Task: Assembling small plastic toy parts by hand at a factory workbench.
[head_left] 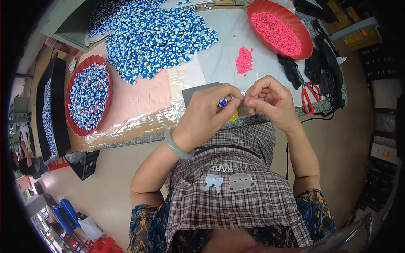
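Both of my hands meet over the table's front edge, fingertips nearly touching. My left hand (pixel 206 109), with a pale green bangle on its wrist, is closed around a small blue-and-white piece (pixel 222 102). Between the thumb and finger of my right hand (pixel 272 101) is a tiny pink piece (pixel 247 102), mostly covered. A small pile of pink pieces (pixel 244 61) lies just beyond my hands. Farther back on the left spreads a large heap of blue-and-white pieces (pixel 156 40), some showing yellow. Something yellow (pixel 233 117) shows partly below my fingers.
A red scalloped bowl (pixel 109 90) of blue-and-white pieces stands left, beside a black tray (pixel 63 109). Another red bowl (pixel 310 44) holds pink pieces at the back right. Red-handled scissors (pixel 307 101) and black cables (pixel 335 99) lie right. A dark grey flat piece (pixel 192 93) sits behind my left hand.
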`<action>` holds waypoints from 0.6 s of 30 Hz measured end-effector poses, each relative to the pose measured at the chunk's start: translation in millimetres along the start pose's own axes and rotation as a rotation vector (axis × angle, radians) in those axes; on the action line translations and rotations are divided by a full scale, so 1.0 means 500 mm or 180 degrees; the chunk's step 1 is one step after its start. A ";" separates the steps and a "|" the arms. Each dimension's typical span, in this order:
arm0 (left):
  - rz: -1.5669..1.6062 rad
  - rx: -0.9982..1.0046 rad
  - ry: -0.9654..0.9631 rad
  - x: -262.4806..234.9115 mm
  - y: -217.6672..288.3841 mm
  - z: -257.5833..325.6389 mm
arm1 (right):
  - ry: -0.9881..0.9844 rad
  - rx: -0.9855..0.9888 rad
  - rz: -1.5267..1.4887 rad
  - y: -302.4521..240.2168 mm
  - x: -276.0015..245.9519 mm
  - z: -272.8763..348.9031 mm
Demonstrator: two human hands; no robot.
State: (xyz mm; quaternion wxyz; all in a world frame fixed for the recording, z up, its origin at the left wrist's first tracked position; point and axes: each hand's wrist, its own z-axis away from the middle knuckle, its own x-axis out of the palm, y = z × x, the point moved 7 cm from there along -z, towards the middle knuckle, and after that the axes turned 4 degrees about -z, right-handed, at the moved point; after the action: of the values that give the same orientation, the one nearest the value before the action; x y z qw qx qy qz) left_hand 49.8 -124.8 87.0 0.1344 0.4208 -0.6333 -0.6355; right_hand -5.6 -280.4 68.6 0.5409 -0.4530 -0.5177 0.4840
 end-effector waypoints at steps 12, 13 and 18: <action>-0.0048 0.0138 -0.0276 0.015 0.001 0.013 | -0.0517 -0.0456 0.1405 -0.052 0.047 0.003; 0.0084 0.0094 -0.0265 0.015 0.000 0.014 | -0.0461 -0.0508 0.1360 -0.054 0.047 0.003; 0.0614 -0.0011 -0.0387 0.016 -0.020 0.015 | -0.0266 -0.0645 0.1348 -0.053 0.052 0.008</action>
State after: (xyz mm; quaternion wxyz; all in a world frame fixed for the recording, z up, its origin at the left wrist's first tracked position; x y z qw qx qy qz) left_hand 43.3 -123.8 73.6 0.1570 0.3183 -0.6767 -0.6450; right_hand -8.4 -258.1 98.2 0.3571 -0.5830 -0.4790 0.5506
